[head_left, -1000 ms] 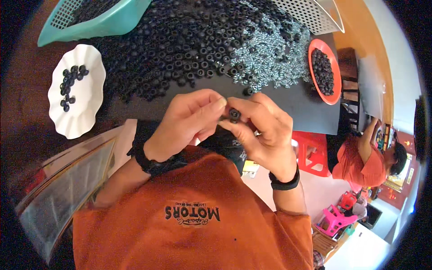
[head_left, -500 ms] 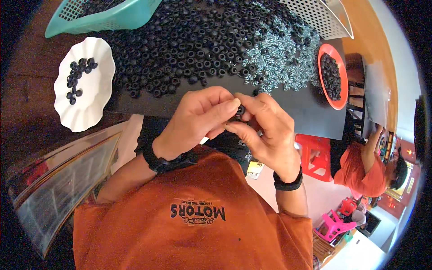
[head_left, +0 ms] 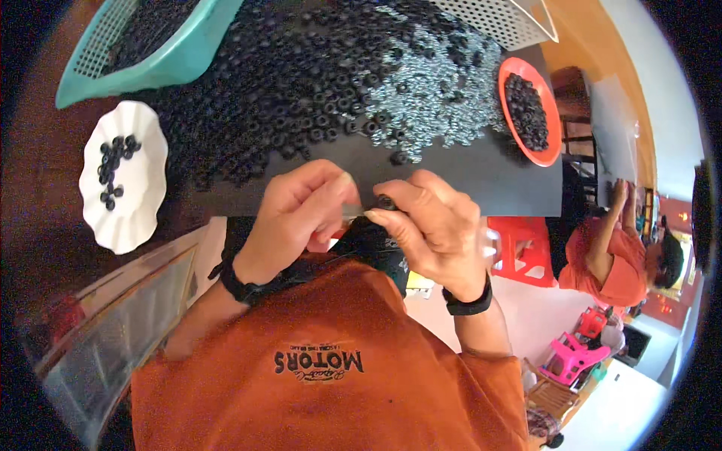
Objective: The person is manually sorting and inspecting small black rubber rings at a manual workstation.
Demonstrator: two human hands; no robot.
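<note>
Pinches one small black ring [head_left: 386, 202] between the thumb and forefinger of the right hand [head_left: 436, 225], over the near edge of the bench [head_left: 519, 188]. Holds the left hand [head_left: 289, 218] just to the left, apart from the right, with thumb and fingertips close together (too blurred to tell whether gripping anything). Wears a dark band [head_left: 472, 303] around each wrist and, on the near side, an orange shirt [head_left: 331, 406].

Just beyond both hands, see a broad heap of black rings [head_left: 286, 98] running to the far side of the bench. Touching that heap on its right, find a patch of small silvery pieces [head_left: 436, 98] (with a few stray rings among them). Farther right, note a red-orange dish [head_left: 554, 143] filled with small black pieces [head_left: 526, 113].

On the left, notice a white wavy-rimmed plate [head_left: 139, 195] bearing a small cluster of rings [head_left: 110, 173]. Look far left for a teal basket [head_left: 180, 64] and far right for a white perforated basket [head_left: 500, 22]. Out to the right, past a red stool [head_left: 519, 252], spot another person [head_left: 613, 259] in an orange top.
</note>
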